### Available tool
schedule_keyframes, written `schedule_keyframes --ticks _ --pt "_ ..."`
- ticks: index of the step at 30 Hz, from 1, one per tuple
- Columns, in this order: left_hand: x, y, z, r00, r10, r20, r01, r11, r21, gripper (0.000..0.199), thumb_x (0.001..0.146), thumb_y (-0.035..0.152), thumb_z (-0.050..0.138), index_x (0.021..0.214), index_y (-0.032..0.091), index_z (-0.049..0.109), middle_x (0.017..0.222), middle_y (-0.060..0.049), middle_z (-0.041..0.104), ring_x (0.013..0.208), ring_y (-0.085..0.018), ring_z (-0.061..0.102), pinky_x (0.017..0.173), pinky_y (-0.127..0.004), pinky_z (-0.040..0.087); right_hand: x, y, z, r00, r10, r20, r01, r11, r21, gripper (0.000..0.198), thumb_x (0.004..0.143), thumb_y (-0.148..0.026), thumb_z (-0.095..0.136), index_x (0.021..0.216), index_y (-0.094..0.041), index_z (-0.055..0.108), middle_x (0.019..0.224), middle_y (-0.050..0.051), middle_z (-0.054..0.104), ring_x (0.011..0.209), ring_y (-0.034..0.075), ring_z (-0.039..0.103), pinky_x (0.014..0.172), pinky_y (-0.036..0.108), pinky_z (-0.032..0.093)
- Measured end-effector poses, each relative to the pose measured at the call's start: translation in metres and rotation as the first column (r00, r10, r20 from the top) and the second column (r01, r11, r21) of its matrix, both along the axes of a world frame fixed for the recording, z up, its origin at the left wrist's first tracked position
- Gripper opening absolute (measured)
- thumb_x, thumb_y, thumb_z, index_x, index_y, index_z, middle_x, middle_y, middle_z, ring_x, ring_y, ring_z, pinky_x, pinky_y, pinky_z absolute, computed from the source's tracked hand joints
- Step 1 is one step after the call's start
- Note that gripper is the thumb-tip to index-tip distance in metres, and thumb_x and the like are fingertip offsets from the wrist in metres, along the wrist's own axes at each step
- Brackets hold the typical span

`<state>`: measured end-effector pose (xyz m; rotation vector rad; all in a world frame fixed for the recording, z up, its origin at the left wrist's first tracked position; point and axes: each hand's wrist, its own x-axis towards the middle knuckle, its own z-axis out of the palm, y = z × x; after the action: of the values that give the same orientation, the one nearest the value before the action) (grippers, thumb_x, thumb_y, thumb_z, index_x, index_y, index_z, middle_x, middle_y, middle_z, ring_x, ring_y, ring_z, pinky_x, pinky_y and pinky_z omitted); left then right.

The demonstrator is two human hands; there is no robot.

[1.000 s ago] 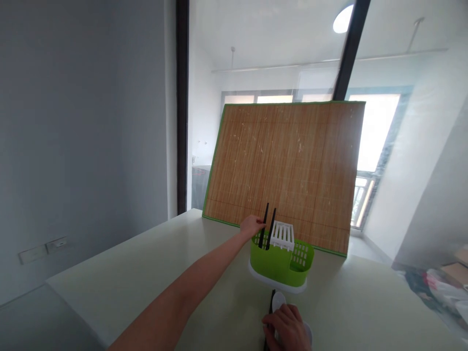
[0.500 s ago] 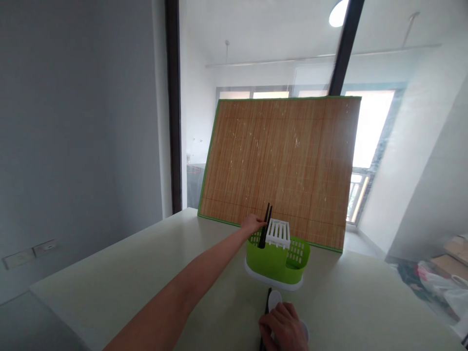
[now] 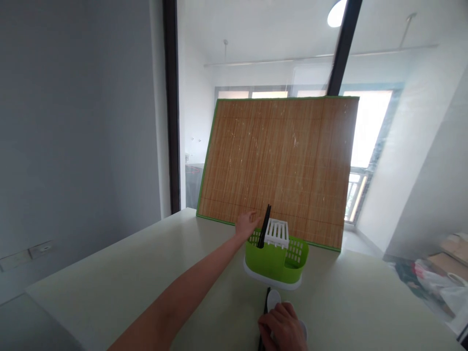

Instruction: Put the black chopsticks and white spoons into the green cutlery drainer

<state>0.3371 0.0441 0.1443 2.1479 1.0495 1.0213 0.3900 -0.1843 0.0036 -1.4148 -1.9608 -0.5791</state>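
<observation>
A green caddy [image 3: 270,263] with a white base stands on the table, a white slatted piece [image 3: 277,232] set on its top. Black chopsticks [image 3: 264,226] lean upright in its left part. Just left of them is my left hand [image 3: 246,224], fingers apart and holding nothing. Nearer to me, my right hand [image 3: 284,327] is curled low over the table, its fingertips closed at another black chopstick or pair [image 3: 266,297]. A white spoon [image 3: 273,299] pokes out beyond those fingers. Another white rounded piece [image 3: 304,330] shows partly behind the hand.
Behind the caddy a bamboo mat [image 3: 281,161] with green edging leans against the glass. The white table [image 3: 175,248] has its edges at left and right. A grey wall [image 3: 80,122] rises on the left; boxes and bags [image 3: 438,278] lie beyond the table at right.
My left hand has let go of the chopsticks in the caddy and drawn slightly left, its fingers opening. Those chopsticks now stand closer together. My right hand has stayed in place.
</observation>
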Motion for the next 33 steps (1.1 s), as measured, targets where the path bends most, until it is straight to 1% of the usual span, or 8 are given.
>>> schedule_keyframes --ticks 3,6,10,13,16,21,29,33 --pt "-0.028 -0.033 -0.018 0.982 0.072 0.174 -0.098 0.984 0.150 0.030 0.088 0.032 0.045 0.111 0.017 0.057 0.116 -0.010 0.057 0.107 -0.020 0.050 0.094 -0.034 0.037 -0.002 -0.001 0.001 1.000 -0.018 -0.021 0.018 1.000 -0.011 0.012 0.078 -0.014 0.051 0.076 -0.025 0.055 0.059 -0.004 0.059 0.059 0.014 0.052 0.064 0.029 0.031" --pt "-0.056 -0.073 -0.054 0.962 0.024 0.271 -0.095 0.963 0.254 0.020 0.087 0.028 0.045 0.101 0.019 0.056 0.105 -0.006 0.059 0.092 -0.018 0.053 0.086 -0.032 0.041 -0.002 -0.003 0.002 0.996 -0.043 -0.077 0.043 0.999 -0.010 0.012 0.080 -0.015 0.050 0.078 -0.025 0.055 0.062 -0.003 0.060 0.061 0.015 0.053 0.064 0.029 0.030" --pt "-0.081 -0.119 -0.100 0.989 -0.103 0.110 0.085 0.984 0.159 0.014 0.084 0.024 0.044 0.092 0.021 0.055 0.091 -0.002 0.059 0.082 -0.016 0.053 0.080 -0.030 0.041 0.002 -0.006 0.003 0.983 -0.078 -0.167 0.082 0.997 0.013 0.012 0.085 -0.016 0.047 0.081 -0.024 0.056 0.066 -0.003 0.061 0.062 0.015 0.053 0.064 0.029 0.031" --pt "-0.089 -0.139 -0.118 0.956 -0.261 -0.131 0.272 0.960 0.070 0.013 0.077 0.023 0.052 0.089 0.022 0.057 0.086 0.000 0.060 0.084 -0.017 0.052 0.081 -0.030 0.039 0.006 -0.008 0.003 0.976 -0.120 -0.181 0.126 0.992 0.024 0.012 0.086 -0.017 0.048 0.083 -0.025 0.057 0.065 -0.003 0.060 0.061 0.016 0.053 0.063 0.029 0.033" --pt "-0.089 -0.150 -0.126 0.883 -0.351 -0.311 0.381 0.924 0.039 0.026 0.069 0.030 0.062 0.094 0.025 0.059 0.096 -0.001 0.061 0.094 -0.022 0.050 0.083 -0.033 0.036 0.008 -0.009 0.004 0.978 -0.134 -0.159 0.141 0.989 0.033 0.012 0.087 -0.019 0.047 0.086 -0.024 0.057 0.067 -0.002 0.061 0.062 0.016 0.054 0.063 0.029 0.034" --pt "-0.082 -0.158 -0.132 0.827 -0.342 -0.447 0.417 0.906 0.079 0.036 0.070 0.039 0.061 0.104 0.026 0.058 0.106 -0.005 0.058 0.099 -0.026 0.046 0.083 -0.036 0.035 0.009 -0.010 0.002 0.978 -0.141 -0.152 0.143 0.990 0.006 0.015 0.089 -0.021 0.044 0.084 -0.024 0.058 0.070 -0.001 0.063 0.063 0.016 0.056 0.064 0.030 0.036" --pt "-0.084 -0.156 -0.132 0.823 -0.300 -0.482 0.395 0.912 0.107 0.029 0.072 0.027 0.054 0.101 0.026 0.059 0.105 -0.004 0.058 0.097 -0.024 0.048 0.083 -0.036 0.036 0.010 -0.008 -0.007 0.981 -0.131 -0.142 0.118 0.988 -0.099 0.014 0.087 -0.017 0.047 0.090 -0.025 0.058 0.077 -0.002 0.064 0.069 0.016 0.057 0.066 0.029 0.037" --pt "-0.088 -0.148 -0.127 0.840 -0.162 -0.518 0.267 0.954 0.135 0.029 0.073 0.016 0.047 0.098 0.022 0.061 0.100 -0.007 0.059 0.097 -0.024 0.050 0.087 -0.037 0.037 0.009 -0.009 -0.009 0.984 -0.114 -0.137 0.098 0.988 -0.117 0.013 0.084 -0.015 0.049 0.087 -0.025 0.058 0.073 -0.003 0.063 0.068 0.016 0.056 0.067 0.029 0.036"
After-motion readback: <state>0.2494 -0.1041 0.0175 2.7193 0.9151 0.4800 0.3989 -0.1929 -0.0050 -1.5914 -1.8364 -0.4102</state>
